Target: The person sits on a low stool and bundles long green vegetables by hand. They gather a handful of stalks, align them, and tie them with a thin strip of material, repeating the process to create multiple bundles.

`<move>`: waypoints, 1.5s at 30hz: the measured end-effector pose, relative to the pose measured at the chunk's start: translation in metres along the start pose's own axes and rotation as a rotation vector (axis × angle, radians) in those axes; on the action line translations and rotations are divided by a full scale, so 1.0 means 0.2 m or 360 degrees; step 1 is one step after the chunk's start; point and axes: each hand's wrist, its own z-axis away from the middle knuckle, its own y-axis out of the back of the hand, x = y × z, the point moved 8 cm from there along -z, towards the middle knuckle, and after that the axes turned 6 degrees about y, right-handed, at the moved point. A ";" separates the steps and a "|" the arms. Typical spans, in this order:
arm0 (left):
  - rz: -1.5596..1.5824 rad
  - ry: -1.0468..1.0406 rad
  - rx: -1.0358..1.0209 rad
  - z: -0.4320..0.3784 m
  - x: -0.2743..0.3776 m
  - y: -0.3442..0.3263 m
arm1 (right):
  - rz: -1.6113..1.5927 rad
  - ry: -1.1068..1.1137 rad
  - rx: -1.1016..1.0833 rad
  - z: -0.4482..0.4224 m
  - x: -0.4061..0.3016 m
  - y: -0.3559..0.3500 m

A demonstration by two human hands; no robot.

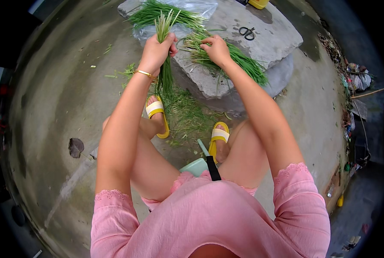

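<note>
My left hand [161, 48] grips a bunch of garlic chives [164, 29], pale stem ends up and green leaves hanging below the fist. My right hand [216, 50] is over the pale-end side of a loose pile of chives [243, 61] on the stone slab [269, 38]. Its thumb and forefinger are close together at the stems; whether a stem is between them is too small to tell. Farther back, a larger heap of chives [166, 13] lies on a clear plastic bag [201, 6].
Black-handled scissors [247, 33] lie on the slab, with a yellow container [259, 3] at its back edge. Green trimmings [188, 116] litter the concrete floor between my yellow slippers [158, 113]. A light green plastic object [194, 166] is below me. Rubbish [359, 77] lines the right side.
</note>
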 end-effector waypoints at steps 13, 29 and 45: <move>0.0280 -0.0055 -0.0094 0.15 0.09 -0.19 | -0.2354 -0.0407 -0.0182 0.07 -0.44 0.34; 0.0355 0.0238 -0.0052 0.27 0.02 -0.21 | -0.2066 -0.0315 -0.0174 0.04 -0.50 0.40; 0.0255 0.0119 0.0055 0.32 0.08 -0.10 | -0.1325 -0.0067 -0.0985 0.12 -0.48 0.33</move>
